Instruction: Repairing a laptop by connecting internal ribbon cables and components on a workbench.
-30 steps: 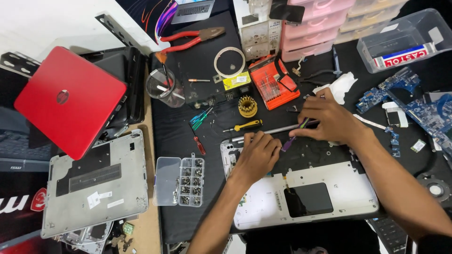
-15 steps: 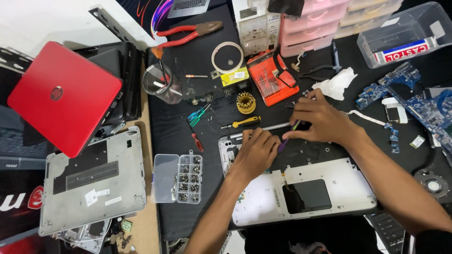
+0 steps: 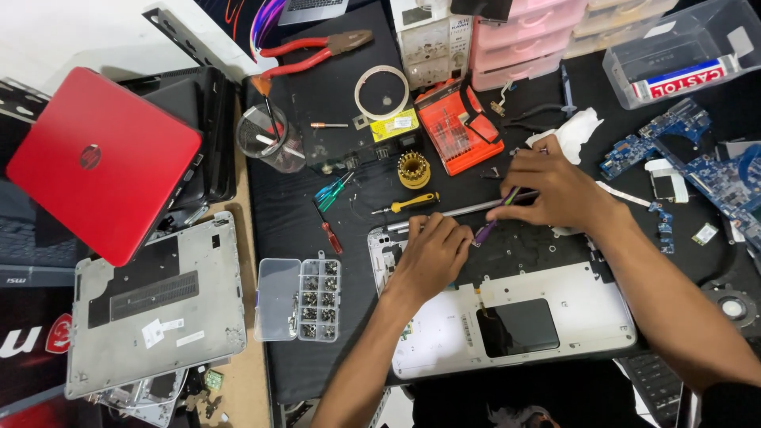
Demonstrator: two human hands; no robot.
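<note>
My left hand (image 3: 434, 252) presses flat, open, on the thin, flex-prone grey laptop palmrest shell (image 3: 555, 317), while above it my right hand (image 3: 555, 190) pinches a light purple-handled tool (image 3: 493, 223).

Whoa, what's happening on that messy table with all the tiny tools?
A person has a grey opened laptop shell lying inner side up on the black table mat. The left hand presses down on its upper left part, while the right hand holds a thin purple-handled tool with its tip at the shell. A clear box of small screws sits just left of it.
</note>
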